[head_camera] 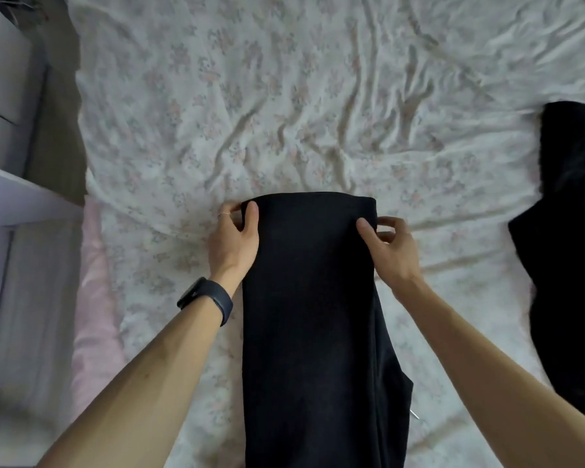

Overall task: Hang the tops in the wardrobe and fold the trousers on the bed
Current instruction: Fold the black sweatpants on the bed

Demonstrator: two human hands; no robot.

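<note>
Trousers of black woven fabric (311,298) lay flat on the white floral bedsheet (284,113). Their long axis ran from the bottom centre of the frame up to mid-frame, where the strip ended in a straight far edge. Whether that edge was a fold or the hems could not be told.

The left hand (233,238) held the far left corner and the right hand (390,248) held the far right corner, one on each side of the axis. Neither hand was nearer than the other. At each corner the thumb lay on top of the cloth and the fingers curled round the outer edge, which read as a pinch grip. The contact under the cloth was hidden. Both forearms reached in from the lower corners of the frame, and the left wrist bore a dark wristband (210,300).

The rest of the trousers lay between the hands and the person. A next fold would therefore probably carry the pinched edge back along the long axis toward the bottom of the frame.

A second black garment (568,231) lay crumpled at the right edge, well apart from the hands. Pale furniture (4,79) stood at the upper left.
</note>
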